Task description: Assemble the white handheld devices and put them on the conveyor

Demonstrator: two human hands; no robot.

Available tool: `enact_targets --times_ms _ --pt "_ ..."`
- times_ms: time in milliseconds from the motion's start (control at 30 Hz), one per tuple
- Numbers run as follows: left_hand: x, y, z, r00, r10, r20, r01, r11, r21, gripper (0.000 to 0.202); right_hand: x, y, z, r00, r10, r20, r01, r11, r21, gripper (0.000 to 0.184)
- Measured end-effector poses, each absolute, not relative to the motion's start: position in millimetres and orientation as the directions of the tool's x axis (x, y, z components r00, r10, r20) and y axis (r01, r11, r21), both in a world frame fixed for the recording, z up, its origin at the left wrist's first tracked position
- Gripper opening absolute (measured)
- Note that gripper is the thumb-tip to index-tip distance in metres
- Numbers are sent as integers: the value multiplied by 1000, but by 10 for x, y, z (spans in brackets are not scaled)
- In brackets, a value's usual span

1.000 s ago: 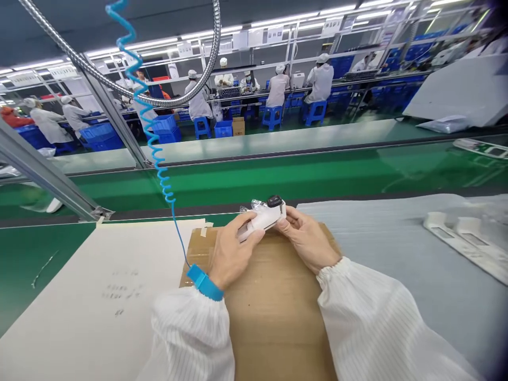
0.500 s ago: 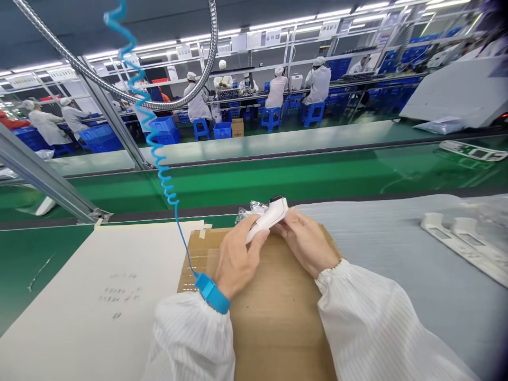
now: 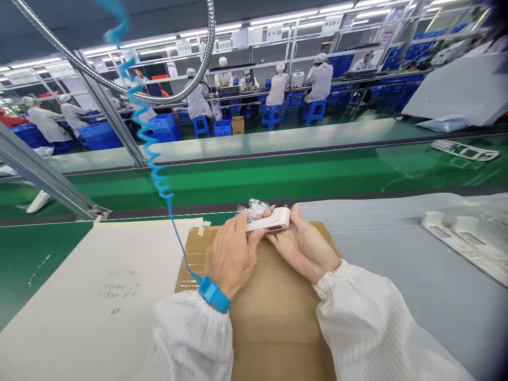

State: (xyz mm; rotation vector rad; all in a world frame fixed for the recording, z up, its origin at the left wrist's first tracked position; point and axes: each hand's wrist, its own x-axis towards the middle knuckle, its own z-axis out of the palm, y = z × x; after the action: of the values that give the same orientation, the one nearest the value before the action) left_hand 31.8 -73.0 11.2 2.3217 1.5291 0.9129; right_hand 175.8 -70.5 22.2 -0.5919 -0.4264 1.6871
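A white plastic handheld device [image 3: 273,219] with a dark slot along its near side is held between my hands, above a brown cardboard sheet [image 3: 283,307]. My left hand [image 3: 234,251] is closed round its left end, thumb in front. My right hand [image 3: 307,246] cups the right end, with the thumb up beside it and the fingers underneath, partly hidden. Just behind the device is some crumpled clear plastic film [image 3: 253,207]. A blue wrist strap [image 3: 214,294] with a coiled cord [image 3: 147,135] is on my left wrist.
White paper with handwriting [image 3: 79,296] lies at left. On the grey foam sheet [image 3: 381,233] at right are white plastic frames [image 3: 468,246]. Beyond runs a green conveyor belt [image 3: 254,177] carrying another white part [image 3: 465,150]. A metal post [image 3: 51,174] stands at left; people work farther back.
The device has turned from a raised slant to nearly level, showing its slotted side. My right hand has rolled palm-up beneath its end. My left hand has shifted slightly left.
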Motion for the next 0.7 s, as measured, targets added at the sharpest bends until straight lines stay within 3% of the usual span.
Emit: enact_targets --times_ms 133,300,467,567,700 --pt "308 -739 124 244 844 478 592 -520 616 44 1571 -758 105 -186 980 -66 -691 -178 -700 38" --pt "438 -795 144 225 818 529 618 -540 572 34 1505 -774 22 -134 987 -84 -611 -149 -777 40" --pt "394 -721 90 299 787 539 591 -596 543 38 1598 -700 17 -81 977 -197 -623 -204 -755 46" --pt "278 -652 60 385 793 472 592 -605 533 46 1724 -676 60 -82 982 -172 -682 -181 -708 45" --pt "196 -628 73 453 812 368 665 -583 468 37 1842 -665 118 -15 989 -145 -761 -106 -641 40"
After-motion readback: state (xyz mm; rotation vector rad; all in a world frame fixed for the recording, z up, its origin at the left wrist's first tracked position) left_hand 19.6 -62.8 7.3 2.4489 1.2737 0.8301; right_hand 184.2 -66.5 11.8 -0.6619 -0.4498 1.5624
